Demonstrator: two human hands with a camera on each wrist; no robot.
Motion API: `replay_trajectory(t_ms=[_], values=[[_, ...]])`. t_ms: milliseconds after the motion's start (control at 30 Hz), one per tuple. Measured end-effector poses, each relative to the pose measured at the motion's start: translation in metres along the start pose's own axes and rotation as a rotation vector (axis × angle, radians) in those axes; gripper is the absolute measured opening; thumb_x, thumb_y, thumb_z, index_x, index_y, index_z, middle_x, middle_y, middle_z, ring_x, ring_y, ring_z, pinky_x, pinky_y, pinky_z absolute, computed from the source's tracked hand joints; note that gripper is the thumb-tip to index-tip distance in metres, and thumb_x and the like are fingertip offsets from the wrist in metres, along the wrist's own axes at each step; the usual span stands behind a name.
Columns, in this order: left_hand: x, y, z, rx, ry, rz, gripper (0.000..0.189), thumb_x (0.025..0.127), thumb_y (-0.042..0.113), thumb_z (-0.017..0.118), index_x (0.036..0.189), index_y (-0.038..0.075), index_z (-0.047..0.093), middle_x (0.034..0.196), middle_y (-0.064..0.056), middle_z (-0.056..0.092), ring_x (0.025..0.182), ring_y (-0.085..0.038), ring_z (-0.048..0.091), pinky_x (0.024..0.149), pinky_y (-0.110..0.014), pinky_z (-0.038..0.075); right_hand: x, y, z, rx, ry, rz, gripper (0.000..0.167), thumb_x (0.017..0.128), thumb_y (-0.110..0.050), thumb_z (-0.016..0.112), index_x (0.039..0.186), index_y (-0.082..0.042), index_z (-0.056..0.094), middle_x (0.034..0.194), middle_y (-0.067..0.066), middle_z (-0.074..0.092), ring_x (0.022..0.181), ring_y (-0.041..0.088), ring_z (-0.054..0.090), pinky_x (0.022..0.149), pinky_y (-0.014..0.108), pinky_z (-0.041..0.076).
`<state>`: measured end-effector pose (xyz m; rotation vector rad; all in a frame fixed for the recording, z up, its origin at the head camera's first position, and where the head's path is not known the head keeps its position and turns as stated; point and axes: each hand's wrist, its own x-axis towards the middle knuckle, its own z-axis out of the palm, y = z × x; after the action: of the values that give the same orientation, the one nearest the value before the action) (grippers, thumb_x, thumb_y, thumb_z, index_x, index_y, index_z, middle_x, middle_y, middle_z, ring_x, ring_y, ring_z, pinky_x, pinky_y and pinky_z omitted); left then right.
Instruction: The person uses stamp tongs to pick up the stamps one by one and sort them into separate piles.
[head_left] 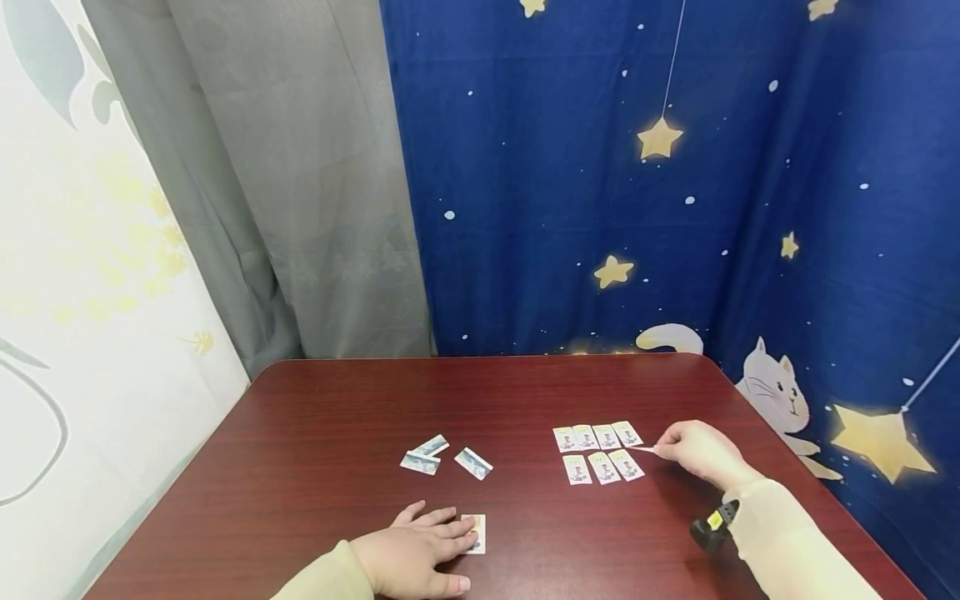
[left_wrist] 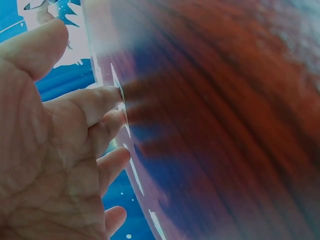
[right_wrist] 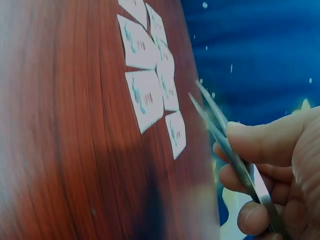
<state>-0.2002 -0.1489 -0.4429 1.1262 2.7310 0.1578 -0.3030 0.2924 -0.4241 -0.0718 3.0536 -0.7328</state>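
Observation:
Fingers spread, the left hand [head_left: 416, 554] lies palm down near the table's front and presses a small picture card [head_left: 478, 542] with its fingertips. In the right hand [head_left: 701, 452] is a pair of metal tweezers [right_wrist: 240, 168], pinched between thumb and fingers, with tips slightly apart and nothing between them. Those tips point left, beside the two rows of small yellow-and-white picture cards [head_left: 577, 470]. The upper row has several cards, the lower row three. Left of these lie three blue-grey cards [head_left: 474, 463], two of them overlapping.
The cards lie on a reddish-brown wooden table [head_left: 337, 408] with rounded far corners. Behind it hang a grey curtain [head_left: 322, 208] and a blue curtain [head_left: 540, 167] with stars and a cat. A dark wrist device [head_left: 711, 529] is strapped at the right sleeve.

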Motion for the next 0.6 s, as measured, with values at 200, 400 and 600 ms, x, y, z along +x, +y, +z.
replay_trajectory(t_ms=[200,400,600], values=[[0.003,0.000,0.001,0.020,0.003,-0.003,0.064,0.093,0.064,0.042,0.144,0.025,0.048,0.150,0.012,0.038,0.138,-0.019,0.035,0.106,-0.060,0.022,-0.010,-0.028,0.019,0.063,0.045,-0.112,0.009,0.080,-0.023,0.075,0.078,-0.015,0.073,0.074,-0.005,0.064,0.068,0.013,0.052,0.065,0.034,0.042],[0.008,0.003,0.001,0.029,0.009,-0.022,0.063,0.092,0.064,0.044,0.143,0.027,0.048,0.151,0.009,0.038,0.139,-0.020,0.033,0.106,-0.060,0.023,-0.020,-0.063,0.048,0.022,0.024,-0.277,0.011,0.078,-0.026,0.075,0.070,-0.026,0.068,0.065,-0.016,0.057,0.061,0.005,0.047,0.060,0.028,0.039],[0.013,0.008,0.001,0.019,0.032,-0.060,0.063,0.091,0.067,0.044,0.141,0.030,0.050,0.145,0.005,0.044,0.136,-0.024,0.036,0.103,-0.063,0.024,-0.030,-0.093,0.076,0.008,-0.021,-0.379,0.015,0.076,-0.029,0.076,0.066,-0.029,0.065,0.062,-0.018,0.051,0.062,0.002,0.043,0.056,0.026,0.037]])
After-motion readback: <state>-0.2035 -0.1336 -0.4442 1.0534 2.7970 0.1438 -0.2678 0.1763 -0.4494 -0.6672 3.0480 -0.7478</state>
